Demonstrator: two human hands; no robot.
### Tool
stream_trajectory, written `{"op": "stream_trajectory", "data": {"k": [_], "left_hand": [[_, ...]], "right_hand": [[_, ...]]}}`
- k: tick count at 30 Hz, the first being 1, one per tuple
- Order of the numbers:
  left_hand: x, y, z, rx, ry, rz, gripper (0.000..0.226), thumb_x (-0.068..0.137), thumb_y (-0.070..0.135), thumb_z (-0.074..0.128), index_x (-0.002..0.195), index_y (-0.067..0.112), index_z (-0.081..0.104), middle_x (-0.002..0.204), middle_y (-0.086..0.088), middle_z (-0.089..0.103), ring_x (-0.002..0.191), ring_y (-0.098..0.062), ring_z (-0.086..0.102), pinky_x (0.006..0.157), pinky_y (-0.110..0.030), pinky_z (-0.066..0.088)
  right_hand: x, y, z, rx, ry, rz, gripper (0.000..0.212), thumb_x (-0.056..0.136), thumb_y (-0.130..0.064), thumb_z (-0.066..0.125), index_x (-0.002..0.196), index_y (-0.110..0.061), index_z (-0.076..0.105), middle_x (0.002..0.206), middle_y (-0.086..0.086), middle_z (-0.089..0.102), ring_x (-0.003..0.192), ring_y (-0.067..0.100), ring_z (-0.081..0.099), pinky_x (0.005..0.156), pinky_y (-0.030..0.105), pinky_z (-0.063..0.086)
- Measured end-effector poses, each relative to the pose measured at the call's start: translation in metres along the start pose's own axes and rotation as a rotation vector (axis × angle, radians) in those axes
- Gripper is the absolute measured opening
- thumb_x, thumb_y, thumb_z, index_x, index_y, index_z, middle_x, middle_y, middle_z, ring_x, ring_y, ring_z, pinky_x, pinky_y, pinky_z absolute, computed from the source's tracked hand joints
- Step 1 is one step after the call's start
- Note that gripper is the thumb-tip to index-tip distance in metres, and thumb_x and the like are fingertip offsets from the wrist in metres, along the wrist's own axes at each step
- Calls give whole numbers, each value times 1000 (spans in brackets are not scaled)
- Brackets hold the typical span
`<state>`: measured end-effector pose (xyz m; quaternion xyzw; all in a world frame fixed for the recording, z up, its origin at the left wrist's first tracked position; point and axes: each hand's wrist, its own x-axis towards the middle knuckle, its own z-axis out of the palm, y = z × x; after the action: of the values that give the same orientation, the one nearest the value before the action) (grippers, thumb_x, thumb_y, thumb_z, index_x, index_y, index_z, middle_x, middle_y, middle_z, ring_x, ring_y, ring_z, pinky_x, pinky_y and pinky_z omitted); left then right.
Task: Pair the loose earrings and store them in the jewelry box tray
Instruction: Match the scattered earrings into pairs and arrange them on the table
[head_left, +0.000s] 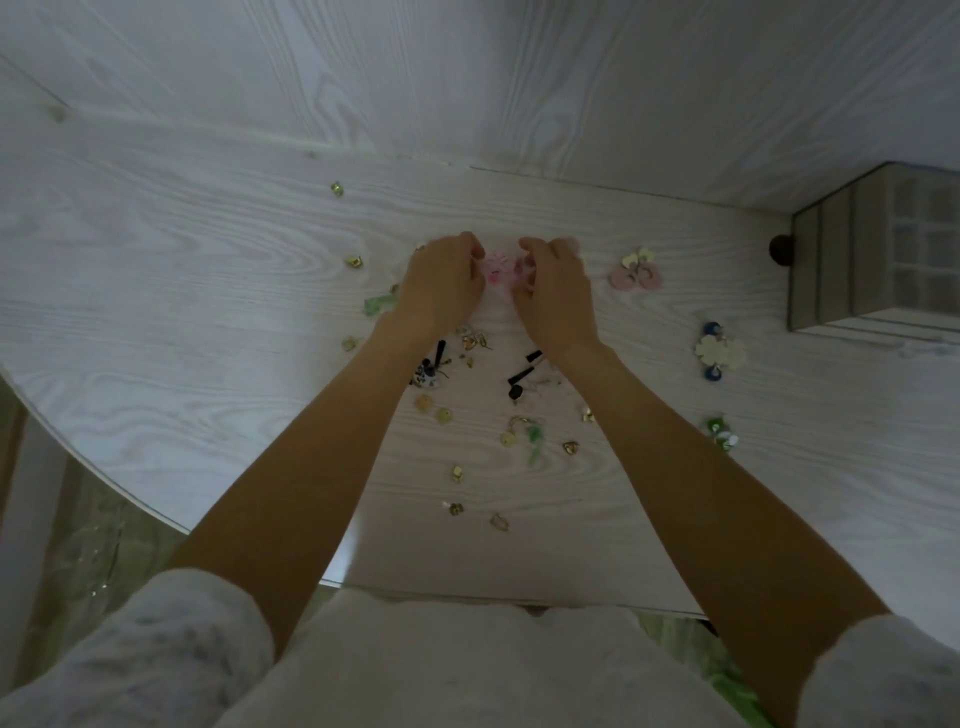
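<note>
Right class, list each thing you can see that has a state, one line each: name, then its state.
Left hand: closed on pink earrings.
Right hand: closed on the same pink earrings.
Pink heart pair: paired, on the table.
Cream flower pair: paired, near the box.
Black earrings: loose, unsorted.
Gold studs: scattered.
Jewelry box: open; contents unclear.

Pink earrings (501, 270), whitewashed wood-grain table (208, 270), grey-beige jewelry box (852, 254)

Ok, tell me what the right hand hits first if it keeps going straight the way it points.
The right hand points away from the person, toward the back of the white table. Past its fingertips only bare tabletop shows, then the wood-grain wall. The way looks free, though depth is unclear.
</note>
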<state>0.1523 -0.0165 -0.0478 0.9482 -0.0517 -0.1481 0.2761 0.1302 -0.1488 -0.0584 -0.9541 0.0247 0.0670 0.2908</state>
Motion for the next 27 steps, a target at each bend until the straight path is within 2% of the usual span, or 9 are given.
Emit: {"op": "stream_trajectory", "data": {"k": [3,5,8,10,14,17,20,25,27], "left_hand": [[-3,-8,2,57,-15,52,35,87,12,53,122,8,52,115,-13,56,100,-28,55,86,-32,39],[-2,-9,5,73,0,96,36,87,14,55,123,10,54,116,-13,54,101,-28,54,85,-35,41],[6,-4,11,134,115,113,28,89,20,53,115,15,62,113,-10,54,105,-26,48,77,-36,46],[14,-3,11,135,172,109,25,90,24,53,110,16,65,112,-10,54,106,-26,46,75,-33,43],[26,-10,6,103,186,143,27,84,24,59,110,15,65,112,-12,56,105,-31,47,85,-36,41],[17,-24,-3,5,259,105,27,84,22,59,110,16,64,112,-10,58,105,-29,48,87,-34,41],[-7,-42,-15,-109,320,23,24,89,20,55,111,18,63,111,-5,61,101,-21,52,83,-24,37],[-67,-64,-25,-196,336,-135,21,88,20,56,108,17,64,100,-1,68,91,-18,61,84,-36,49],[-85,-72,-22,-164,312,-149,21,87,19,58,106,18,64,99,0,68,89,-19,61,81,-34,48]], "right_hand": [[0,-5,2,-41,-47,1,47,87,-8,56,132,-5,43,130,16,46,114,26,47,91,25,35],[4,-9,5,-33,-35,2,41,88,-9,56,128,-4,48,126,16,47,110,26,49,86,25,36],[13,-12,6,-16,-20,18,29,89,-12,55,117,-5,57,119,15,50,103,25,52,79,22,35],[20,-14,6,-1,-1,21,26,89,-15,55,114,-7,60,116,14,50,99,25,54,78,24,38],[33,-12,5,-1,61,81,22,90,-16,54,110,-10,62,113,14,52,97,27,55,81,33,45],[35,-14,4,-1,59,65,23,89,-13,54,111,-8,60,113,15,51,98,28,55,89,40,46],[20,-17,-1,-5,85,-31,23,90,-9,53,112,-8,59,111,13,53,97,25,53,83,33,45],[-33,-14,7,-108,34,-165,23,90,-10,50,112,-9,59,108,11,57,102,27,47,84,26,35],[-45,-15,15,-124,-38,-197,25,89,-10,51,113,-10,59,110,11,57,102,27,46,86,28,36]]}}
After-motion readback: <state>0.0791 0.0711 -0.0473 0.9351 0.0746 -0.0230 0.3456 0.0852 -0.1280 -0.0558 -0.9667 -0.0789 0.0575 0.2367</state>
